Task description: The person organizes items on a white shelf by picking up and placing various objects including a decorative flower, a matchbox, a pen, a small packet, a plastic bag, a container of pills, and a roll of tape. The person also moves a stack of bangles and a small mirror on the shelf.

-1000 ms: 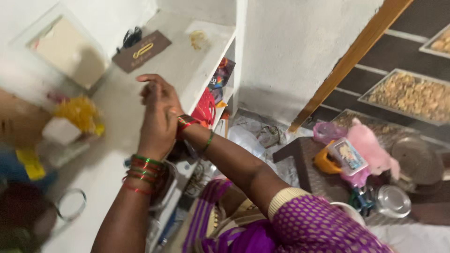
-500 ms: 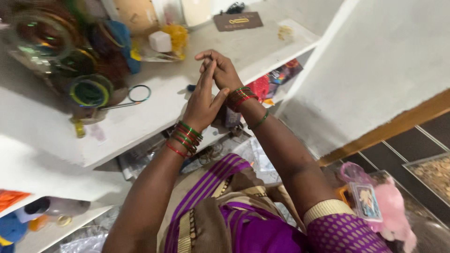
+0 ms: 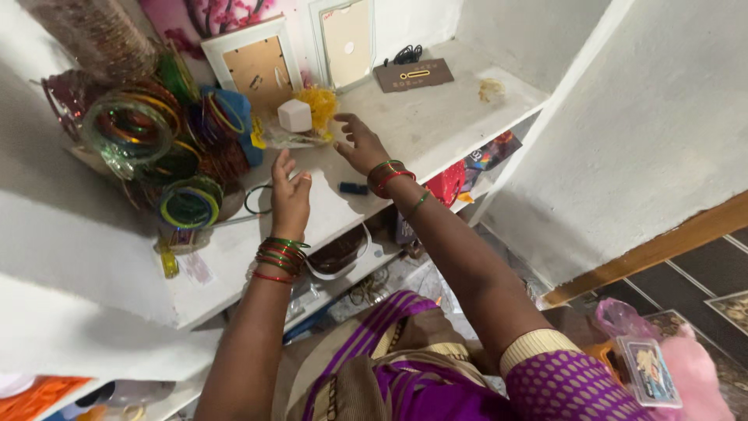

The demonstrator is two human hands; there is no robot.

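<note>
Fingers [image 3: 347, 125] of the right hand [image 3: 360, 146] are spread open, nothing gripped, just beside the yellow bundle [image 3: 319, 104] on the white shelf [image 3: 436, 117]. Left hand [image 3: 290, 196] is held open too, empty, near a loose bangle [image 3: 257, 199] beside that bundle's left.

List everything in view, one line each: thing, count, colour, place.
shelf: one, white, under both hands
bangle stacks: several, green, red and gold, left on the shelf
loose bangle: one, dark, flat on the shelf by the left hand
cube: one, white, beside a yellow bundle
picture frames: two, white, leaning on the back wall
card: one, brown, rear of the shelf
small dark item: one, between the hands
pink toy: one, lower right
left hand: open, above the shelf edge, bangles on the wrist
right hand: open, reaching towards the yellow bundle
</note>
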